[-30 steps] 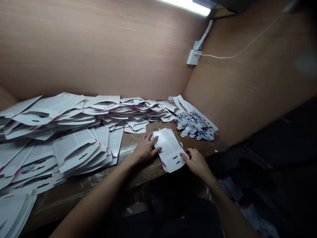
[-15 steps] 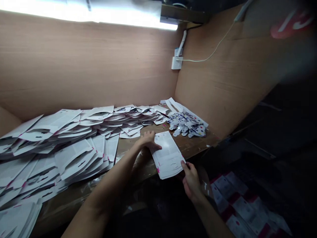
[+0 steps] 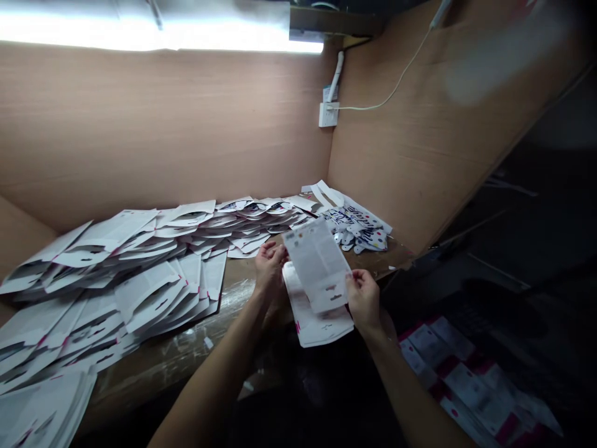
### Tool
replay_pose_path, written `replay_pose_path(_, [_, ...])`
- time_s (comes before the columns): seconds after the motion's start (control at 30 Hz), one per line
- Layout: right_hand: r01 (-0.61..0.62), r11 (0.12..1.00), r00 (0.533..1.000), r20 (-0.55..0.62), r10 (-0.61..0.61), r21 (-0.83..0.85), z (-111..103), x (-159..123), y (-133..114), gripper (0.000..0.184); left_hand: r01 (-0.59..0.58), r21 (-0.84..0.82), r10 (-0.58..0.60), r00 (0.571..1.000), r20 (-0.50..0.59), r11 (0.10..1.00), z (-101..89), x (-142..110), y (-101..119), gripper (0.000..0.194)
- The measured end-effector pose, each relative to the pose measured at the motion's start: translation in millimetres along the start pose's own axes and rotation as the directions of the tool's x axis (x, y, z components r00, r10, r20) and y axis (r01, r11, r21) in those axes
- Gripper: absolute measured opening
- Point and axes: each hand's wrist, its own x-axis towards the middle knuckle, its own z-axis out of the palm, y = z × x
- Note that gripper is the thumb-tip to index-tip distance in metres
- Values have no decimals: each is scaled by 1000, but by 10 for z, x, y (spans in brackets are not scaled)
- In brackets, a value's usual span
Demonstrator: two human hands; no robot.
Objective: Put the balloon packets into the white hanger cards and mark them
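A flat white packet [image 3: 317, 264] with a hang hole near its lower edge is raised between my hands, tilted. My right hand [image 3: 364, 302] pinches its right edge. At its upper left edge, my left hand [image 3: 269, 264] has its fingers closed on the packet's side. Below it lies a small stack of similar white packets [image 3: 321, 330], overhanging the front edge of the table [image 3: 237, 298]. Just beyond the packets is a pile of printed cards [image 3: 357, 227] with dark lettering and coloured dots.
Overlapping rows of white packets [image 3: 144, 298] cover the left and back of the table. Board walls [image 3: 186, 124] enclose it, with a socket [image 3: 328, 114] and cable in the corner. More packets with pink parts [image 3: 466, 379] lie low at the right.
The top packet has been lifted off the stack and tilted up. My left hand has drawn back from the stack's face to the packet's left edge; my right hand has risen.
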Motion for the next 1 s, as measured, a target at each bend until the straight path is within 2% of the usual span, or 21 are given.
replay_pose_path(0.03, [-72, 993, 997, 12, 71, 98, 64, 50, -61, 36, 83, -180, -78, 996, 39, 980, 47, -48, 37, 43])
replay_pose_path(0.1, [-202, 945, 979, 71, 190, 255, 198, 91, -180, 40, 244, -317, -178, 959, 222, 916, 133, -155, 110, 42])
replay_pose_path(0.2, [-327, 866, 944, 171, 281, 379, 365, 26, -312, 45, 397, -341, -228, 868, 440, 852, 215, -281, 200, 56])
replay_pose_path(0.3, [-387, 818, 921, 216, 323, 427, 438, -85, -382, 46, 492, -334, -236, 780, 579, 804, 257, -321, 261, 79])
replay_pose_path(0.37, [-420, 785, 906, 263, 332, 455, 430, -136, -430, 43, 502, -335, -220, 758, 614, 797, 280, -317, 285, 88])
replay_pose_path(0.4, [-443, 765, 893, 312, 326, 468, 414, -153, -463, 42, 499, -340, -215, 761, 612, 797, 290, -312, 293, 91])
replay_pose_path(0.5, [-527, 702, 818, 511, 264, 480, 362, -176, -586, 44, 510, -336, -242, 767, 594, 792, 308, -299, 304, 101])
replay_pose_path(0.57, [-558, 680, 782, 576, 238, 477, 360, -180, -646, 46, 526, -331, -263, 763, 591, 783, 310, -288, 304, 104])
replay_pose_path(0.63, [-530, 706, 805, 539, 245, 470, 399, -180, -651, 44, 525, -340, -259, 766, 588, 780, 309, -268, 301, 104])
replay_pose_path(0.7, [-454, 785, 858, 443, 259, 422, 458, -175, -595, 43, 514, -349, -248, 774, 583, 784, 311, -235, 299, 103])
replay_pose_path(0.77, [-345, 887, 912, 333, 239, 308, 508, -158, -503, 40, 519, -347, -249, 769, 589, 781, 316, -192, 296, 103])
replay_pose_path(0.83, [-196, 970, 956, 247, 157, 143, 531, -120, -413, 31, 540, -336, -260, 751, 607, 772, 326, -144, 288, 105])
replay_pose_path(0.93, [24, 997, 983, 182, -10, -74, 536, -34, -329, 22, 548, -322, -269, 740, 616, 771, 341, -74, 251, 102])
replay_pose_path(1.0, [22, 994, 984, 178, -3, -103, 552, 17, -306, 20, 543, -322, -273, 748, 604, 775, 343, -37, 205, 95])
